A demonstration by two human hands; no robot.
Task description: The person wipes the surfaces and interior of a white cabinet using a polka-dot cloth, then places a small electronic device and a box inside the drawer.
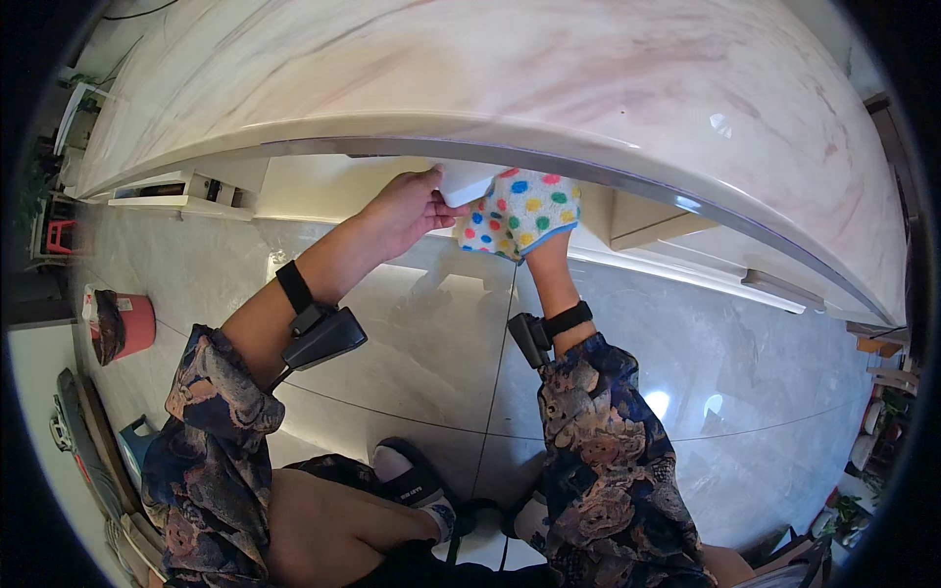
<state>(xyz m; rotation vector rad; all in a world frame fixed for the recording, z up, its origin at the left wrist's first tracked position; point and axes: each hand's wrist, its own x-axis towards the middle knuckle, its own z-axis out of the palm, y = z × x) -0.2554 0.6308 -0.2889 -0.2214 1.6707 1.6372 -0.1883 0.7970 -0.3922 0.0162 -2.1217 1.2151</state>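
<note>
Under the front edge of the marbled countertop, my left hand (410, 209) grips the near left corner of a white, smooth, box-like object (467, 182). Its thumb lies on top and its fingers curl below. The far part of that object is hidden by the counter edge. A white cloth with coloured polka dots and a blue hem (529, 214) wraps my right hand (549, 251), covering its fingers. The cloth lies against the right side of the white object.
The glossy marbled countertop (510, 78) overhangs the hands. Beneath it, an open drawer or compartment (181, 196) shows at left and a cream cabinet panel (652, 220) at right. A pink bin (132, 325) stands on the grey tiled floor (421, 333) at far left.
</note>
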